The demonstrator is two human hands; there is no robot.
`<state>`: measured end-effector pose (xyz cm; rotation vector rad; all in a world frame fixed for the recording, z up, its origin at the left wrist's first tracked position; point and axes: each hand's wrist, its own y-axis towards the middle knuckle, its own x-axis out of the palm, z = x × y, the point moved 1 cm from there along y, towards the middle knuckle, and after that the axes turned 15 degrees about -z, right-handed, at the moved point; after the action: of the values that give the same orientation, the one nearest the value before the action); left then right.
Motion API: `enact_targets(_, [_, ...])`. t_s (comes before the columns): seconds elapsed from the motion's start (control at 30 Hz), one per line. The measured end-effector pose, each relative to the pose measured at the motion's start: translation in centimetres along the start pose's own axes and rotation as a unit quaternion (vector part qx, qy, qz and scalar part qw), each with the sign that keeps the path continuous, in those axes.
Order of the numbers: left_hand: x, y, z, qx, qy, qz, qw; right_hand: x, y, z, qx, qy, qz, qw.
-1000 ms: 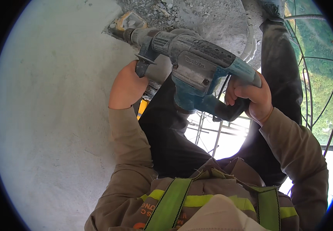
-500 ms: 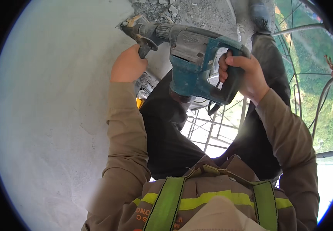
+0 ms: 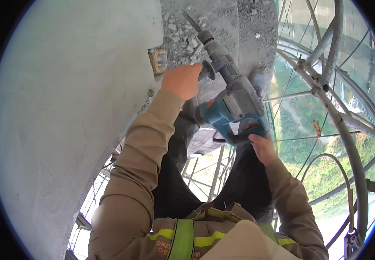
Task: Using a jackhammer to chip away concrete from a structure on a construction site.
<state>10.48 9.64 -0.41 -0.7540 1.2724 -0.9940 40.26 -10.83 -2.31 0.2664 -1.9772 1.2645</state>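
Note:
A teal and grey demolition hammer (image 3: 240, 102) slants between my hands, its chisel bit (image 3: 191, 21) pointing up and left over broken concrete. My left hand (image 3: 181, 81) is closed round the side handle, just behind its round black guard. At the back end, my right hand (image 3: 263, 148) grips the rear handle, with part of the fingers hidden by the tool. Left of the bit, a recess with a yellowish rim (image 3: 158, 61) is cut into the edge of the pale concrete wall (image 3: 79, 99). The bit stands apart from this recess.
Loose concrete rubble (image 3: 183, 37) lies on the ledge beyond the wall. Scaffold tubes (image 3: 341, 115) curve along the right side, with netting and greenery below. Between my legs, scaffold bars (image 3: 215, 173) show over a bright drop. A shoe (image 3: 257, 80) stands by the hammer.
The hammer's bit has come out of the recess and swung right, now pointing up over the rubble. Both hands moved with the tool, the right one lower and nearer to me. The view shifted too.

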Motion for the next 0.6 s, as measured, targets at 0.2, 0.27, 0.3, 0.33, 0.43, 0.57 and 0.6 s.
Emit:
enact_targets(0.2, [-1.3,8.5,-3.2,-0.047,0.137,0.022,0.989,-2.1,5.4,3.9,0.144,-0.164,-0.075,0.973])
enact_targets(0.27, [-2.0,10.7,-4.2,-0.052,0.151,0.024,0.987,-1.6,4.0,4.2,0.159,-0.155,-0.088,0.971])
enact_targets(0.3, [-2.2,11.8,-4.4,-0.057,0.154,0.004,0.986,-1.6,2.9,3.9,0.173,-0.147,-0.107,0.968])
enact_targets(0.33, [-2.5,12.9,-4.9,-0.063,0.158,-0.014,0.985,-1.3,1.6,2.7,0.178,-0.148,-0.099,0.968])
enact_targets(0.43, [-2.4,15.5,-9.1,-0.08,0.178,0.042,0.98,-2.4,-1.2,1.2,0.177,-0.165,-0.057,0.969])
enact_targets(0.57, [-0.6,15.2,-10.5,-0.094,0.171,0.107,0.975,-4.7,-4.8,-2.1,0.144,-0.162,0.008,0.976])
enact_targets(0.6, [-0.6,13.7,-11.0,-0.104,0.169,0.124,0.972,-4.9,-5.0,-2.5,0.128,-0.154,0.02,0.98])
